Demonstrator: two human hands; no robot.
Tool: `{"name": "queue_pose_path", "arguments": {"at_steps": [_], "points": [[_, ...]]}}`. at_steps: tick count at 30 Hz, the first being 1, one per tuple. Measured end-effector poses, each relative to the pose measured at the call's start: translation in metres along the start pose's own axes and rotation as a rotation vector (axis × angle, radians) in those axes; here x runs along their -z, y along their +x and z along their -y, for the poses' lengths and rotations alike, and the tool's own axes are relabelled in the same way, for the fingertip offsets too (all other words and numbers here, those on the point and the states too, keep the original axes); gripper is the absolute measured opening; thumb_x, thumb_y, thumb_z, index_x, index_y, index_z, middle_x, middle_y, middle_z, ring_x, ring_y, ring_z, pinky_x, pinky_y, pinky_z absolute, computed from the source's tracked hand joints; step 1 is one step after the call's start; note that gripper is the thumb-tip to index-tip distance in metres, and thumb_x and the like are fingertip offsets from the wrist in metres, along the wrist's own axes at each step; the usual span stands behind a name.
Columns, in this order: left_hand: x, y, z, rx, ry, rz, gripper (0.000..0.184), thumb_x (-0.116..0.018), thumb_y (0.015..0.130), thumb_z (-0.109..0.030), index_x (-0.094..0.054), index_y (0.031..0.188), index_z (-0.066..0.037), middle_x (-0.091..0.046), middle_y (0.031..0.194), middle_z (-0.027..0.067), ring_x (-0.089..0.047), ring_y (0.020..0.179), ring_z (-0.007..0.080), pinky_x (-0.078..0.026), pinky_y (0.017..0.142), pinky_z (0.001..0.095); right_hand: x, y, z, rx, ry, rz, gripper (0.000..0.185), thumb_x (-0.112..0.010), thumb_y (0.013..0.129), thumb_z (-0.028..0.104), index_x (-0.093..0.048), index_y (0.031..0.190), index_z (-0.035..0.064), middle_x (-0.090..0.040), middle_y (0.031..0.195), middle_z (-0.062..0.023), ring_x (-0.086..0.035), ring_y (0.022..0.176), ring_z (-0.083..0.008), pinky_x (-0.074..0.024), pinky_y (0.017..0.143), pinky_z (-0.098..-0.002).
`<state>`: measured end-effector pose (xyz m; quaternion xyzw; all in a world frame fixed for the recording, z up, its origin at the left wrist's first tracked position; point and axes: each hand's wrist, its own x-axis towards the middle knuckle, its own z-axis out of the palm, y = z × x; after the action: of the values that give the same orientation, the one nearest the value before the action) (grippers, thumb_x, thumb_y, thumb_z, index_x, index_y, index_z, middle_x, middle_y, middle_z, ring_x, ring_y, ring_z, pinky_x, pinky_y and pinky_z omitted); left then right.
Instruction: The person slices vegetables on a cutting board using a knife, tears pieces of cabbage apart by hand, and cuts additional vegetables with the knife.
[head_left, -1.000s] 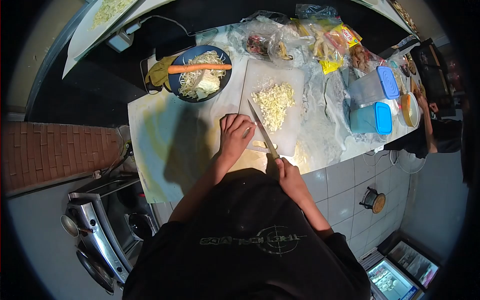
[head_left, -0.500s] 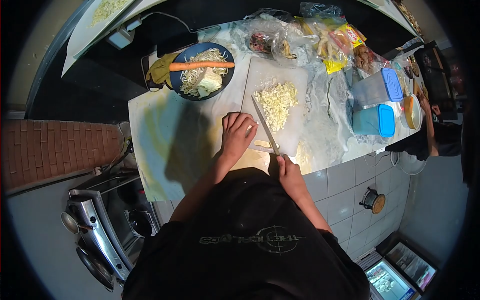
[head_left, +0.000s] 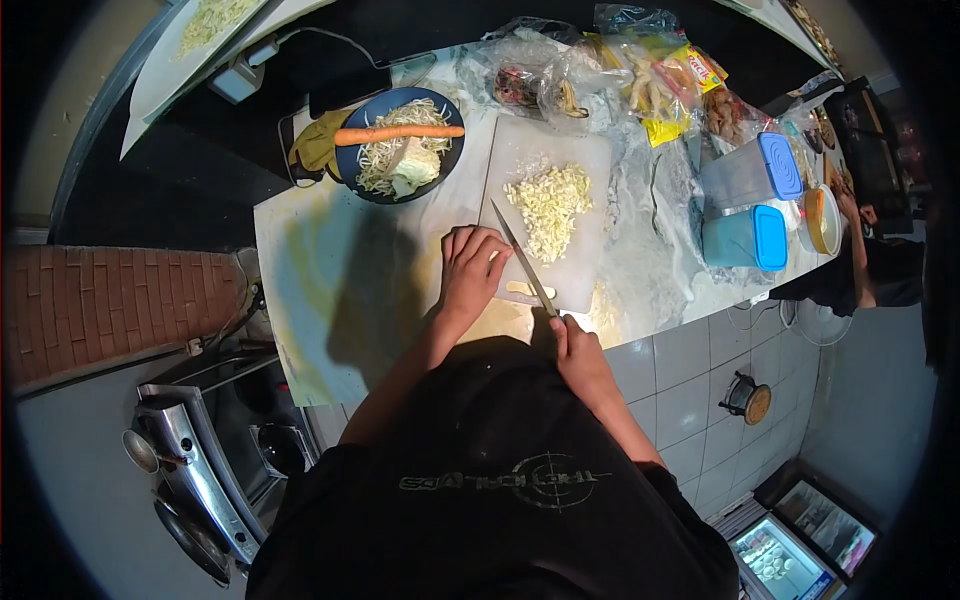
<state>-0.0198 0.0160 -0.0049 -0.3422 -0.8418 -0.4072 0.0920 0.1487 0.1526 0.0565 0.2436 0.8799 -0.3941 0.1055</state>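
My right hand (head_left: 582, 352) is closed round the handle of a knife (head_left: 522, 256). Its blade points up and to the left, over the lower part of a white cutting board (head_left: 588, 275). My left hand (head_left: 473, 272) rests at the board's left edge, its fingers curled and close to the blade. Whatever lies under those fingertips is too small to make out. On the board, just beyond the blade, is a loose pile of pale chopped vegetable pieces (head_left: 552, 208).
A dark plate (head_left: 383, 107) at the back left holds bean sprouts, a carrot (head_left: 400, 132) and a cabbage piece (head_left: 414, 166). Plastic bags (head_left: 570, 85) of food lie behind. Two blue-lidded containers (head_left: 745, 238) stand right, near another person's arm (head_left: 860, 262).
The knife has shifted slightly left and down, its blade now nearer my left fingers. My left hand stays in almost the same place, and the pile looks unchanged.
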Motion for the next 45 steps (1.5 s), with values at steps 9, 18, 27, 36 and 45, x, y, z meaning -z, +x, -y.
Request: {"name": "queue_pose_path", "arguments": {"at_steps": [9,18,27,36,45], "points": [[0.001,0.000,-0.001,-0.023,0.005,-0.007,0.011,-0.071,0.083,-0.011,-0.062,0.088,-0.010,-0.060,0.095,0.0006,-0.054,0.096,0.0236,-0.036,0.088,0.0394,-0.009,0.014,-0.006,0.012,-0.205,0.013,0.037,-0.041,0.106,0.033,-0.053,0.100,-0.0014,-0.063,0.069,-0.0294,-0.063,0.068,-0.0503,-0.0509,0.060,-0.0578],[-0.003,-0.002,0.001,0.024,-0.011,-0.024,0.012,-0.072,0.084,-0.013,-0.062,0.091,-0.010,-0.056,0.100,0.0047,-0.052,0.099,0.0253,-0.038,0.088,0.0401,0.007,0.008,-0.013,-0.002,-0.127,-0.009,0.038,-0.043,0.106,0.032,-0.057,0.106,-0.0030,-0.061,0.069,-0.0302,-0.061,0.070,-0.0507,-0.0470,0.061,-0.0554],[0.005,-0.001,-0.003,-0.008,0.013,-0.145,0.013,-0.071,0.084,-0.012,-0.062,0.093,-0.009,-0.057,0.106,0.0055,-0.051,0.103,0.0277,-0.037,0.092,0.0420,0.010,0.006,-0.005,0.034,0.057,0.026,0.040,-0.042,0.106,0.034,-0.057,0.101,-0.0029,-0.061,0.070,-0.0312,-0.061,0.071,-0.0507,-0.0475,0.063,-0.0565],[0.002,-0.004,0.006,0.209,0.010,-0.195,0.024,-0.068,0.084,-0.010,-0.060,0.106,-0.008,-0.057,0.111,0.0102,-0.050,0.108,0.0311,-0.036,0.096,0.0436,0.003,0.001,-0.012,0.017,0.067,0.040,0.041,-0.044,0.106,0.034,-0.060,0.107,-0.0039,-0.061,0.073,-0.0304,-0.060,0.072,-0.0500,-0.0458,0.064,-0.0516],[0.012,-0.020,0.008,0.095,0.003,-0.054,0.033,-0.067,0.083,-0.008,-0.062,0.115,-0.007,-0.058,0.115,0.0087,-0.053,0.108,0.0298,-0.039,0.096,0.0413,0.006,0.006,-0.013,-0.040,0.041,-0.002,0.043,-0.041,0.106,0.036,-0.057,0.109,-0.0034,-0.063,0.076,-0.0325,-0.061,0.076,-0.0523,-0.0474,0.068,-0.0575]]}}
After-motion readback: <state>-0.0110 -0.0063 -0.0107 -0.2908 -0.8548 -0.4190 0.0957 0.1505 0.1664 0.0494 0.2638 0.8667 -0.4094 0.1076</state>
